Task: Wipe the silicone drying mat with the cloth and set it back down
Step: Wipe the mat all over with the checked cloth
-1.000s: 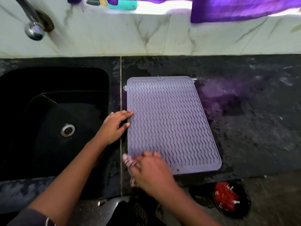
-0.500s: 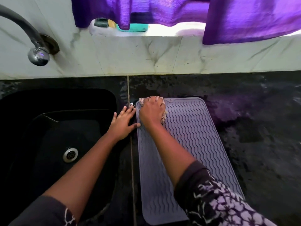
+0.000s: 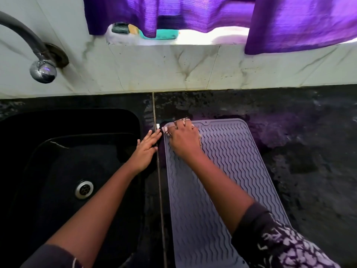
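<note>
A lilac silicone drying mat [image 3: 228,161] with wavy ridges lies flat on the dark stone counter, right of the sink. My right hand [image 3: 184,140] presses a pale patterned cloth [image 3: 170,130] onto the mat's far left corner; only the cloth's edges show around the fingers. My left hand [image 3: 145,149] rests flat with spread fingers on the counter strip between sink and mat, its fingertips by the mat's left edge. My right forearm crosses the mat and hides part of it.
A black sink [image 3: 67,171] with a metal drain [image 3: 84,189] fills the left side, under a tap [image 3: 41,69]. A marble backsplash [image 3: 193,70] rises behind. Purple curtains [image 3: 289,22] hang over a sill holding a teal soap dish [image 3: 164,34]. Dark counter [image 3: 309,161] extends to the right.
My right hand swept the cloth from the mat's near left corner up to its far left corner. My left hand slid forward along the mat's left edge. The camera view shifted forward.
</note>
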`<state>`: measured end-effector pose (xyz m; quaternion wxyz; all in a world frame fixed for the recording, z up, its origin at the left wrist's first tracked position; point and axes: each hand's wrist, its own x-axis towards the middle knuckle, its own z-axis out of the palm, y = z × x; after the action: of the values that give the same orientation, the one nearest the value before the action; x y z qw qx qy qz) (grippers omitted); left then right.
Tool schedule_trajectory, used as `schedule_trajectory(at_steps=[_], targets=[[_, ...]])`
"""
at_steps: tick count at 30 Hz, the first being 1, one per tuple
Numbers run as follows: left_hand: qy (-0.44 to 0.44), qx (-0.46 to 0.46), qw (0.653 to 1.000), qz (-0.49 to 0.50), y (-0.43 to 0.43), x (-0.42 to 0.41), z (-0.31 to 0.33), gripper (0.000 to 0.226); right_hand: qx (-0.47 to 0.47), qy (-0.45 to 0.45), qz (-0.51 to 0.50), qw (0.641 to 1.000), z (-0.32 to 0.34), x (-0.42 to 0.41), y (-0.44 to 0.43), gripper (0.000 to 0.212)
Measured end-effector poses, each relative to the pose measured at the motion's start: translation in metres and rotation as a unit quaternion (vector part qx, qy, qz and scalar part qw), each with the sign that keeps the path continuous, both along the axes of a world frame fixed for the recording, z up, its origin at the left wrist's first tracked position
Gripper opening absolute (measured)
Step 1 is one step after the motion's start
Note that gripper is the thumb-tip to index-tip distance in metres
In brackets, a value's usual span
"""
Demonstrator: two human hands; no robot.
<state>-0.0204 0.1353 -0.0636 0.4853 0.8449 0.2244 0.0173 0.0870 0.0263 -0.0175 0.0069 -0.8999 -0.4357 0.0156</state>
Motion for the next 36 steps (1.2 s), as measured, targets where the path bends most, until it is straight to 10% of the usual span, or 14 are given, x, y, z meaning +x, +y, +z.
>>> schedule_trajectory(at_steps=[7, 17, 25, 36], targets=[[-0.009, 0.016, 1.0, 0.015, 0.0, 0.003, -0.005, 0.048, -0.014, 0.172, 0.012, 0.985, 0.025, -0.01, -0.038, 0.041], [-0.039, 0.056, 0.994, 0.086, 0.021, 0.021, -0.012, 0.05, 0.021, 0.018, -0.077, 0.997, -0.007, -0.029, -0.002, 0.043], [-0.002, 0.066, 0.996, 0.056, 0.038, 0.028, -0.002, 0.052, 0.084, 0.14, -0.116, 0.98, 0.014, -0.038, -0.023, 0.037], [0.048, 0.138, 0.988, 0.041, 0.035, 0.038, 0.0, 0.042, 0.042, 0.041, -0.085, 0.995, -0.018, -0.044, -0.011, 0.048]])
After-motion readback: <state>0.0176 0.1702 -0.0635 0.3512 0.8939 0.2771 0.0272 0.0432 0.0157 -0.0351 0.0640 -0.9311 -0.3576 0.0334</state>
